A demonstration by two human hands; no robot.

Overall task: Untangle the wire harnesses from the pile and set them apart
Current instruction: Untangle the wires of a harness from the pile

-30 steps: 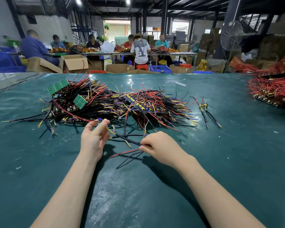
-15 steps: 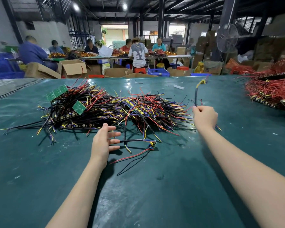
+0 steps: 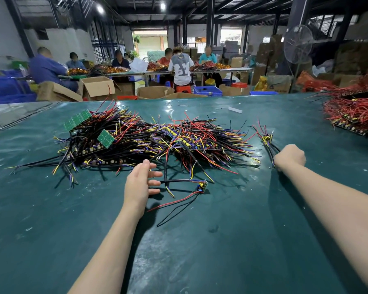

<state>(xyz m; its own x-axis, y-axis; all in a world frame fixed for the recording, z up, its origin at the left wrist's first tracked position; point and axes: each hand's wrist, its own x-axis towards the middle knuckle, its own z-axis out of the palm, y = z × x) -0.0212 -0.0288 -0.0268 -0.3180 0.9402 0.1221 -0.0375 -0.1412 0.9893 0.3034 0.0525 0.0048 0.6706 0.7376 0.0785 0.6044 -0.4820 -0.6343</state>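
A big tangled pile of wire harnesses [image 3: 157, 141], black, red, yellow and blue with green circuit boards [image 3: 105, 138], lies across the green table [image 3: 200, 240]. In front of it lies one loose harness [image 3: 201, 185] with a small board and trailing red and black wires. My left hand [image 3: 141, 184] rests open beside that harness, fingertips at its black wire. To the right of the pile, my right hand [image 3: 289, 158] is curled low over the table, gripping the black wires of a harness [image 3: 267, 141] that lies in a small separate group.
A second heap of red wires on boards [image 3: 353, 115] sits at the table's far right edge. Small white scraps [image 3: 235, 109] lie at the back. Beyond the table are cardboard boxes [image 3: 97, 88], blue crates and several people at another bench.
My right hand left the loose harness, lifted a harness upright at the right, then lowered it flat onto the table beside the pile. My left hand stayed near the loose harness, fingers spread.
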